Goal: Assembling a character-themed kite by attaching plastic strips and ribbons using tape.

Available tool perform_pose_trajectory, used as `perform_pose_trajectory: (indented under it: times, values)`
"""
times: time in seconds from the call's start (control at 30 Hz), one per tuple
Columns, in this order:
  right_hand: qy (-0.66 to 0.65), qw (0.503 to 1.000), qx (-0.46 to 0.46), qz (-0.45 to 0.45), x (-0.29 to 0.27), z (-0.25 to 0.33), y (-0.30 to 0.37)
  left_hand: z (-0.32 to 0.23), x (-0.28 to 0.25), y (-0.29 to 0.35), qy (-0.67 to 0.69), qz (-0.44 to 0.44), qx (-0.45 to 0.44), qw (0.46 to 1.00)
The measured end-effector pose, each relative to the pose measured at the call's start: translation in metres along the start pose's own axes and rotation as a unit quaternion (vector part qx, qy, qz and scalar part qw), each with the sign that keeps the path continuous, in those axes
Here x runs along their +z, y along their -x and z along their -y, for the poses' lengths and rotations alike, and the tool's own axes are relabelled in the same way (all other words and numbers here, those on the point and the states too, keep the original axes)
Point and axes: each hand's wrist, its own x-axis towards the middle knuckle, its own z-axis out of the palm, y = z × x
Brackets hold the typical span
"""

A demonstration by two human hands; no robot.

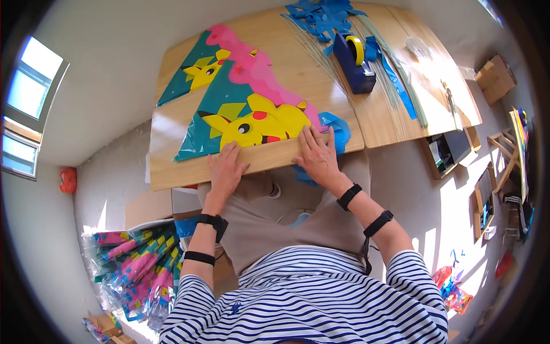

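A triangular printed kite sail lies at the table's near edge, teal and pink with a yellow cartoon creature. My left hand rests with its fingertips on the sail's lower edge, fingers stretched out and the thumb apart. My right hand presses with spread fingers on the sail's right end, beside a loop of blue plastic ribbon. The ribbon hangs partly over the table edge under that hand. Behind lies a second matching sail, partly covered by the first.
A dark blue tape dispenser with yellow tape stands at the back right. Around it lie thin rods, blue ribbon strips and scissors. Bagged, folded sails are piled at the lower left. An open box is at the right.
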Motion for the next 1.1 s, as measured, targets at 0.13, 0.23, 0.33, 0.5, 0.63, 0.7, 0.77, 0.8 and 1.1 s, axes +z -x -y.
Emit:
perform_pose_trajectory:
  times: [0.13, 0.23, 0.33, 0.5, 0.63, 0.7, 0.77, 0.8, 1.1]
  values:
    - [-0.005, 1.000, 0.001, 0.010, -0.002, 0.000, -0.005, 0.004, 0.004, 0.001, 0.016, -0.008, -0.005, 1.000]
    - [-0.014, 1.000, -0.013, -0.005, -0.002, -0.003, -0.011, 0.006, 0.000, -0.004, 0.013, -0.002, -0.003, 1.000]
    - [-0.015, 1.000, -0.023, -0.001, 0.000, 0.000, -0.014, 0.006, -0.008, -0.010, 0.009, 0.005, -0.009, 1.000]
    - [0.012, 0.999, -0.035, -0.025, 0.004, 0.015, -0.016, -0.011, -0.009, 0.003, 0.071, -0.080, -0.003, 0.994]
    - [-0.045, 0.999, -0.020, 0.013, 0.000, 0.009, -0.026, -0.062, -0.005, 0.041, 0.347, 0.021, -0.009, 0.937]
    - [-0.139, 0.990, 0.010, -0.018, 0.000, -0.006, -0.036, -0.072, 0.004, 0.052, 0.344, 0.035, 0.002, 0.938]
    - [-0.122, 0.988, 0.088, -0.045, -0.011, -0.025, -0.041, -0.078, 0.004, 0.052, 0.319, 0.088, -0.012, 0.943]
    - [-0.100, 0.987, 0.119, -0.047, -0.019, -0.036, -0.040, -0.077, 0.009, 0.052, 0.343, 0.108, -0.036, 0.932]
    - [-0.078, 0.978, 0.155, 0.115, -0.054, -0.047, -0.036, -0.104, 0.077, 0.020, 0.371, 0.158, -0.025, 0.914]
